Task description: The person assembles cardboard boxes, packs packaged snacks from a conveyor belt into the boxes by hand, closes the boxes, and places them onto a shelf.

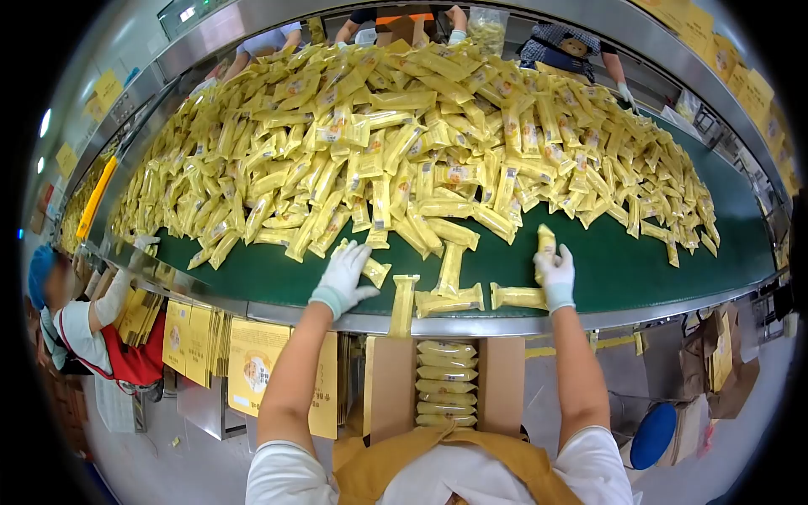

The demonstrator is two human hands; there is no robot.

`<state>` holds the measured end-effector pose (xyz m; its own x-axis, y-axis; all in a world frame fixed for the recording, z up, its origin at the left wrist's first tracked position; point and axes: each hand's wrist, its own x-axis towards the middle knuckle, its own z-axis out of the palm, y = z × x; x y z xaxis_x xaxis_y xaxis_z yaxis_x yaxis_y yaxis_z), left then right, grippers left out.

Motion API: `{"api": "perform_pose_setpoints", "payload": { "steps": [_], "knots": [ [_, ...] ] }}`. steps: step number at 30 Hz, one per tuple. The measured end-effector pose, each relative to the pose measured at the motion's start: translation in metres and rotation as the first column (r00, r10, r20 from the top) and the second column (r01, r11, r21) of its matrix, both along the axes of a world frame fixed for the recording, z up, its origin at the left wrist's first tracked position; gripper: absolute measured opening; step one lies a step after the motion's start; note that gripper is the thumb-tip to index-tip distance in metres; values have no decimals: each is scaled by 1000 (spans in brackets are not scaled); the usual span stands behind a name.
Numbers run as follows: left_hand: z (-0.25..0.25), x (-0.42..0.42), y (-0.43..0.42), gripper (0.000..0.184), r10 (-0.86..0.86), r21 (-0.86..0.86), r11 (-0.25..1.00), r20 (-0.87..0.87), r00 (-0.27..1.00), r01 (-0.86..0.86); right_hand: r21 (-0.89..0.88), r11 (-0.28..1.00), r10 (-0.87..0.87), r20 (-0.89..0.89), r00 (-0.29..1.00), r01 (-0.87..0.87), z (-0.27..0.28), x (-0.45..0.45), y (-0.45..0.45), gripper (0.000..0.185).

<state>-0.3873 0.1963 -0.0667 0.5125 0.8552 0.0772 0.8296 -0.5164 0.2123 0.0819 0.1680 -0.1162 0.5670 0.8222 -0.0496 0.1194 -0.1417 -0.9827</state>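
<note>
The yellow packet in the person's right hand point(546, 242) points away over the green counter point(648, 273), and the right hand point(555, 273) has its fingers closed around the near end; held that way, I'd judge, the rest of its length stays free. The left hand point(343, 278) lies over another packet point(374, 272), its thumb spread wide and its other fingers bent only a little; whether they grip it or just rest on it, I can't tell from here. Between the hands a few packets lie apart from the heap, probably easier to pick up for having their sides exposed: a crosswise packet point(450, 301), a lengthwise packet point(450, 268) reaching it from the far side, and a packet by the right wrist point(515, 296). One overhanging packet point(403, 307) crosses the metal rim point(484, 323), so a sleeve or a careless nudge could tip it off. Just below that rim an open carton point(391, 387) holds a neat row of packets point(446, 396), its side flaps folded out, leaving the way in from above unobstructed. Beyond the hands the big heap point(379, 168) crowds close, especially on the left; the bare strip of green is wider to the right, giving the right arm more room. Farther out, flattened cartons point(257, 370) stand below the counter, near a co-worker in a red apron point(139, 353).
</note>
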Motion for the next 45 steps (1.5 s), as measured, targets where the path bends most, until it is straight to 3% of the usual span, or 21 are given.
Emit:
{"api": "perform_pose_setpoints", "payload": {
  "steps": [1,2,3,5,7,8,9,11,12,16,19,20,23,30,33,36,40,41,43,44,45],
  "knots": [
    [-4,-10,9,81,-32,15,999,5,999,32,57,997,63,-320,945,-47,21,4,-4,68],
    [-5,-17,16,67,-46,98,994,-43,998,50,140,974,209,-246,946,-179,35,10,-13,65],
    [6,-19,19,51,37,-20,999,-52,998,-39,212,927,346,-160,924,-310,51,13,-22,62],
    [36,-3,10,41,226,-149,959,-105,969,-240,34,842,521,207,828,-538,85,9,-43,55],
    [53,18,-10,42,366,-292,904,148,919,-313,-206,771,619,465,633,-603,108,0,-59,54],
    [53,28,-15,50,319,-342,903,134,938,-259,-284,741,625,623,470,-609,107,-2,-63,52],
    [55,41,-21,52,330,-500,833,101,939,-239,-407,676,702,608,370,-614,107,-10,-62,49],
    [56,77,-47,61,343,-479,810,-81,936,-338,-507,653,725,632,273,-562,82,-20,-63,47],
    [53,95,-57,63,363,-474,800,-104,926,-367,-436,711,620,759,199,-552,68,-23,-61,45],
    [35,95,-47,62,366,-477,800,-93,926,-364,-541,626,703,704,106,-562,99,-44,-51,34],
    [47,77,-30,60,407,-407,849,96,908,-337,-431,579,705,691,158,-692,131,-66,-48,30],
    [58,78,-20,58,389,-418,869,251,886,-263,-419,529,712,693,117,-738,132,-76,-43,29],
    [77,111,0,57,369,-509,845,333,867,-164,-555,403,797,604,-19,-728,113,-125,-26,26],
    [54,208,36,54,226,-418,865,-165,960,-276,-665,470,779,622,-82,-581,86,-161,-30,23],
    [21,220,45,46,229,-299,911,-207,951,-285,-695,423,769,614,-175,-582,86,-151,-28,24],
    [41,186,30,41,57,-250,963,-185,981,-103,-641,440,727,665,-170,-629,100,-118,-30,19],
    [46,118,12,38,-47,-163,987,-247,968,6,-444,759,485,873,-40,-476,77,-46,-32,12],
    [42,102,5,39,-85,-81,994,-249,965,66,-420,822,430,900,-63,-384,68,-34,-32,16],
    [5,73,-5,45,-162,205,954,-271,949,221,-117,901,129,992,1,-419,49,-21,-45,31],
    [5,69,-12,49,-192,344,894,-290,938,289,-151,906,162,987,-6,-396,52,-29,-55,42],
    [3,68,-25,72,-184,202,952,-216,959,228,-186,909,195,981,-13,-373,56,-37,-66,54]
  ]
}}
